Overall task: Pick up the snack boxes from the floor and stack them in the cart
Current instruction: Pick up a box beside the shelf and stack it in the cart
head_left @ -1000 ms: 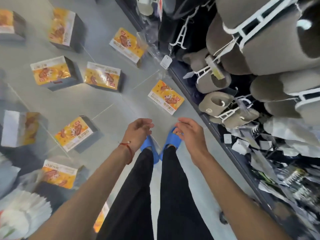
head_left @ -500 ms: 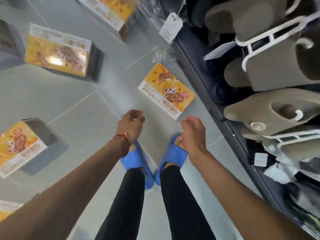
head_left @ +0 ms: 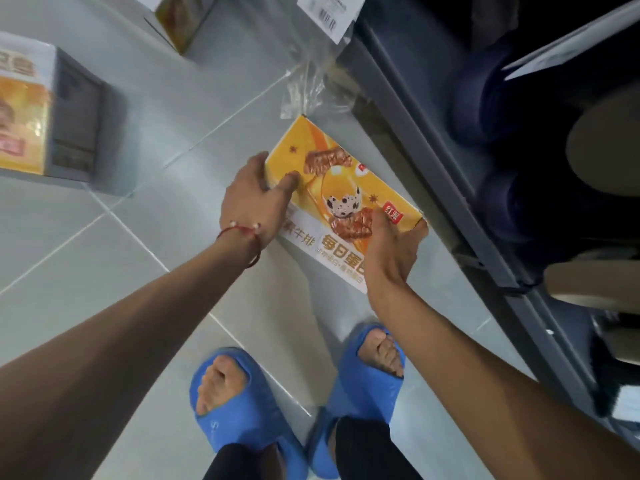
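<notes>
A yellow snack box (head_left: 341,188) with a spotted egg picture lies flat on the grey tiled floor, close to the dark shelf base. My left hand (head_left: 254,199) grips its left edge, thumb laid on the top face. My right hand (head_left: 391,251) grips its near right corner, fingers curled round the edge. A second snack box (head_left: 45,109) stands at the far left and a third (head_left: 183,19) shows at the top edge. The cart is out of view.
A dark shelf unit (head_left: 433,174) with hanging grey slippers runs along the right. Clear plastic wrap (head_left: 311,91) and a white tag (head_left: 329,12) hang near the box's far end. My feet in blue slippers (head_left: 367,386) stand just behind the box.
I have bent lower and the view has closed in on the floor. Both hands moved forward from above my feet and took hold of the yellow box's two sides.
</notes>
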Action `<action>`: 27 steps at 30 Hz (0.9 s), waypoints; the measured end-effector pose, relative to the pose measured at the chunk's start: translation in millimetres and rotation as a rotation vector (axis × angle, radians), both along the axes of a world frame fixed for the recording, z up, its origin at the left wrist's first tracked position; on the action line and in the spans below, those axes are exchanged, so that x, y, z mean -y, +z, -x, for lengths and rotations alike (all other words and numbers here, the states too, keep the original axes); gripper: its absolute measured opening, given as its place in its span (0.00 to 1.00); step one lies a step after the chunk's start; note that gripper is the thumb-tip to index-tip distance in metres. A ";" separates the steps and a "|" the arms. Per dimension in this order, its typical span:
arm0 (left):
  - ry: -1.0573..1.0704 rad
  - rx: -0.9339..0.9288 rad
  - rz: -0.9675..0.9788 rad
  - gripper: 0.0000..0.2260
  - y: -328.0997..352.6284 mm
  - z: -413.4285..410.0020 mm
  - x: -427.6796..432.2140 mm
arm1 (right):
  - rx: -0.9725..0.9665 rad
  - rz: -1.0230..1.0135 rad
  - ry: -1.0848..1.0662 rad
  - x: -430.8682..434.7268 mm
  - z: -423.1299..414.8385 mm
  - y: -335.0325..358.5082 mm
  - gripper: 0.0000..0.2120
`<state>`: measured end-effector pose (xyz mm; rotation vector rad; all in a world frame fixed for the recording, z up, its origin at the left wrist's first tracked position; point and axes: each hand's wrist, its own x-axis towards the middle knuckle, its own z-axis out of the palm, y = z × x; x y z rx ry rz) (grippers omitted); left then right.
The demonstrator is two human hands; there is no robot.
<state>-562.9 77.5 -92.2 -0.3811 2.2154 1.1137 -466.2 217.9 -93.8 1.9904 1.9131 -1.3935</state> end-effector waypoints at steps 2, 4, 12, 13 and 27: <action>-0.004 0.015 0.053 0.21 -8.4 11.1 -2.7 | 0.035 0.058 -0.058 -4.0 8.1 -5.9 0.32; -0.017 0.047 0.077 0.21 -11.8 17.2 -1.9 | 0.064 0.076 -0.069 -8.0 12.5 -5.7 0.29; 0.090 0.161 0.079 0.20 18.2 2.1 11.9 | 0.019 0.115 -0.101 4.4 -3.1 26.9 0.27; 0.120 0.173 0.071 0.20 25.6 -2.4 15.8 | 0.017 0.116 -0.109 9.1 -7.2 34.5 0.27; 0.506 0.303 -0.011 0.31 217.6 -64.6 85.5 | 0.008 0.188 -0.125 74.7 -45.1 228.5 0.29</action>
